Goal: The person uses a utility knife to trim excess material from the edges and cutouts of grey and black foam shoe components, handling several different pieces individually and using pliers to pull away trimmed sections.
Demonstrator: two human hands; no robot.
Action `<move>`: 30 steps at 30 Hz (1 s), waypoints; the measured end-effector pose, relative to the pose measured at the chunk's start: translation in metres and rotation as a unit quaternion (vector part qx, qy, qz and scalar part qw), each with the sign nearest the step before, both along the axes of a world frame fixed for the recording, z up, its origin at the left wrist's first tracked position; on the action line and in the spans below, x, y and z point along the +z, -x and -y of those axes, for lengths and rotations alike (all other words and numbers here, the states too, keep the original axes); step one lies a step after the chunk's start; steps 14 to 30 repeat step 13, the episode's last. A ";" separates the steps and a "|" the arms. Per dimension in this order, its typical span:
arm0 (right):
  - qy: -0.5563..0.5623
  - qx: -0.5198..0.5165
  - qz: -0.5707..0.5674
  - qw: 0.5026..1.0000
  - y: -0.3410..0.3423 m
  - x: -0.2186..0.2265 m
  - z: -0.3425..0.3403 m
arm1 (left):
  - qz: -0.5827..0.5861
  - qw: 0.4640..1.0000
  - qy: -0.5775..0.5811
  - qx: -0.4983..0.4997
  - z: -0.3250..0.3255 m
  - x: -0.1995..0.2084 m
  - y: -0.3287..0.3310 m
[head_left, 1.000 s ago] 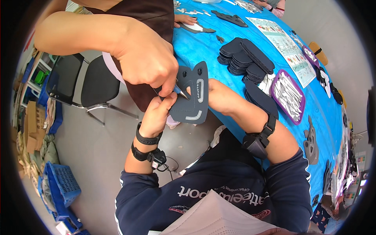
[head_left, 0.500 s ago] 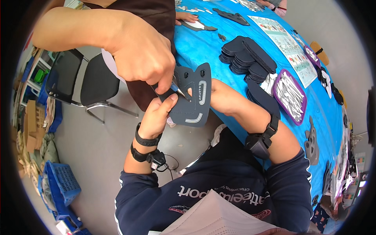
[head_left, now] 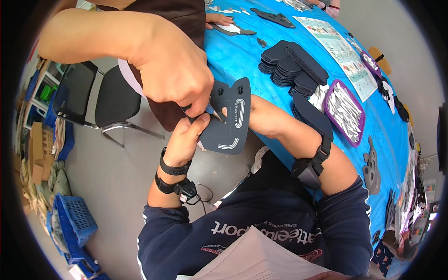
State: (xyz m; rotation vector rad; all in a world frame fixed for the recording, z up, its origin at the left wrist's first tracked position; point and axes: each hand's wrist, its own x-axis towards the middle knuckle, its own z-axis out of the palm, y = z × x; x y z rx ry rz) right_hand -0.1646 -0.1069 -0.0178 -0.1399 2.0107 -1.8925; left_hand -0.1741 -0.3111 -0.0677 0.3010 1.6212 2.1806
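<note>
A flat dark grey cut panel (head_left: 221, 141) with white stripe prints, a dotted line and two dark studs along its top is held up before me, off the table. My left hand (head_left: 183, 143) pinches its left edge, thumb on the face. At the right edge is my right hand (head_left: 264, 115), its fingers mostly hidden behind the panel; one fingertip shows near the panel's middle. From the upper left reaches another person's hand (head_left: 179, 77), closed on a pointed metal-tipped tool (head_left: 214, 113) with a bluish handle. The tool's tip meets the panel near that fingertip.
Stacks of dark pads (head_left: 294, 65) lie on the blue-covered table (head_left: 252, 51) at right. Beside them are a purple tray (head_left: 327, 110) of white strips and a printed sheet (head_left: 338, 51). At left stand a black chair (head_left: 116, 98) and a blue crate (head_left: 77, 217).
The panel has shifted slightly downward and tilted a little, both my hands still on it. The other person's tool tip has moved slightly down-left over its face.
</note>
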 end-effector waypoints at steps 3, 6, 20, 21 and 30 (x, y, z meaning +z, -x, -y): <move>-0.018 0.003 -0.005 1.000 0.000 0.000 0.002 | 0.000 1.000 -0.011 -0.001 0.003 0.001 -0.002; -0.021 0.006 -0.006 1.000 0.001 -0.001 0.004 | 0.005 1.000 -0.011 0.005 0.003 0.003 -0.004; -0.047 0.026 -0.002 0.999 0.007 -0.010 0.003 | 0.018 1.000 -0.003 -0.004 0.006 -0.005 0.000; -0.047 0.026 -0.002 0.999 0.007 -0.010 0.003 | 0.018 1.000 -0.003 -0.004 0.006 -0.005 0.000; -0.047 0.026 -0.002 0.999 0.007 -0.010 0.003 | 0.018 1.000 -0.003 -0.004 0.006 -0.005 0.000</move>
